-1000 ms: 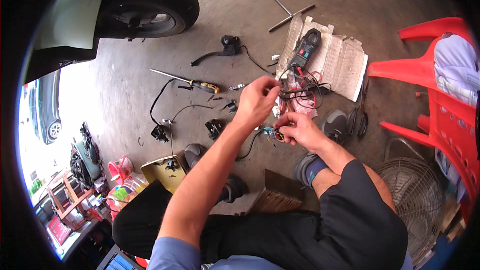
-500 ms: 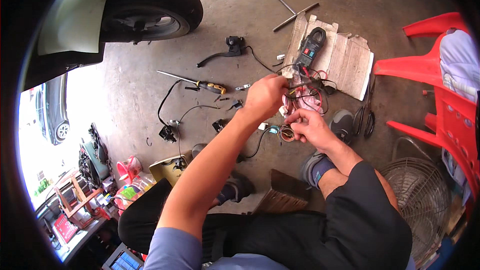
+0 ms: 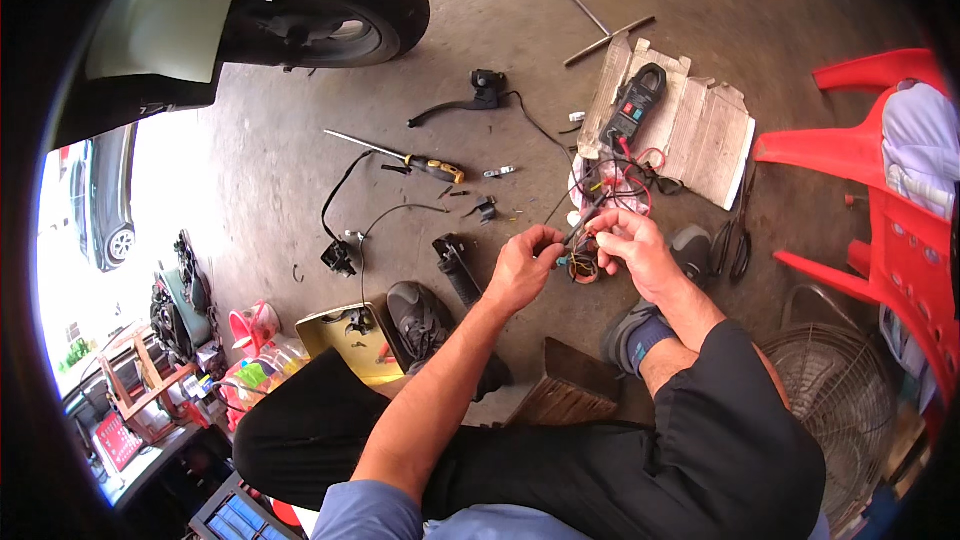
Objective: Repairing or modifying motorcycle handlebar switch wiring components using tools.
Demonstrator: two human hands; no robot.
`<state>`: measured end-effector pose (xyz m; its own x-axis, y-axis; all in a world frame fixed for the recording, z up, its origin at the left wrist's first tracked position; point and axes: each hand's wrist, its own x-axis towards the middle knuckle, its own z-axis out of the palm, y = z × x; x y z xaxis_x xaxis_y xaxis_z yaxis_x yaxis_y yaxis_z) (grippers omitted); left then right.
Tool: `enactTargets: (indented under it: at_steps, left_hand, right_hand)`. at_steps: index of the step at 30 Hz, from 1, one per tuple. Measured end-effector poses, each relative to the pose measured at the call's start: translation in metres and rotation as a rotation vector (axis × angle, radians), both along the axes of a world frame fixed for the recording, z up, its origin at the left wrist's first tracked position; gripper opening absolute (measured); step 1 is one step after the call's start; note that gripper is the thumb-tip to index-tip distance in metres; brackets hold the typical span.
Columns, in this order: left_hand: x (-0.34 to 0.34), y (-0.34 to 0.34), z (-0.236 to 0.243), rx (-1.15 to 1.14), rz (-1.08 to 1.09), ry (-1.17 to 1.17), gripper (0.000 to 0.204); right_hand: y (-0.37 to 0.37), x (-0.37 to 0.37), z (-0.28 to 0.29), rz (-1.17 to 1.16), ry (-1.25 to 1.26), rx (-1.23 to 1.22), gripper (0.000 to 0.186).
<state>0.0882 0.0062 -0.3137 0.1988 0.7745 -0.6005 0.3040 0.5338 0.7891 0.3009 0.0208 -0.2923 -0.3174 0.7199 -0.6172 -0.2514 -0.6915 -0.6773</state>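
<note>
My left hand [image 3: 524,268] and my right hand [image 3: 642,252] are close together above the floor, fingertips pinched. Between them runs a dark cable [image 3: 580,228], gripped by both; the exact hold is partly hidden by my fingers. Just below my fingertips lies a coil of coloured wires [image 3: 585,268], with a small teal connector [image 3: 562,261] beside my left fingers. Beyond my hands, a tangle of black and red leads [image 3: 622,172] reaches to a black clamp meter [image 3: 634,105], which rests on a torn piece of cardboard [image 3: 712,140].
Left of my hands lie a yellow-black screwdriver [image 3: 434,169], a brake lever [image 3: 486,90], a switch housing [image 3: 339,258] and a black handlebar grip [image 3: 458,270]. A yellow tray [image 3: 330,330] sits by my shoe. Scissors [image 3: 741,252], a red chair [image 3: 900,230] and a fan [image 3: 835,370] stand right.
My left hand has drawn back toward me from the wire tangle, down beside my right hand. The dark cable now spans between my fingers. The whole view has shifted slightly.
</note>
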Motion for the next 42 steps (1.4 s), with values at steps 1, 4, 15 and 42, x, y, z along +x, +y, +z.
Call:
enactTargets:
  at_steps: [1,4,15,42]
  left_hand:
    - [0.002,-0.001,0.003,-0.002,0.003,0.007,0.018]
    - [0.003,-0.004,0.008,0.002,0.014,0.03,0.019]
    - [0.019,0.005,0.034,0.264,-0.065,0.298,0.027]
    - [0.018,-0.003,0.025,0.006,0.508,-0.298,0.029]
  right_hand:
    - [0.001,0.0,0.0,0.004,0.0,0.0,0.015]
    - [0.003,-0.003,0.004,-0.014,0.012,-0.012,0.014]
    - [0.005,-0.009,0.001,-0.004,-0.037,0.003,0.014]
    - [0.005,-0.008,0.001,0.04,-0.098,0.018,0.017]
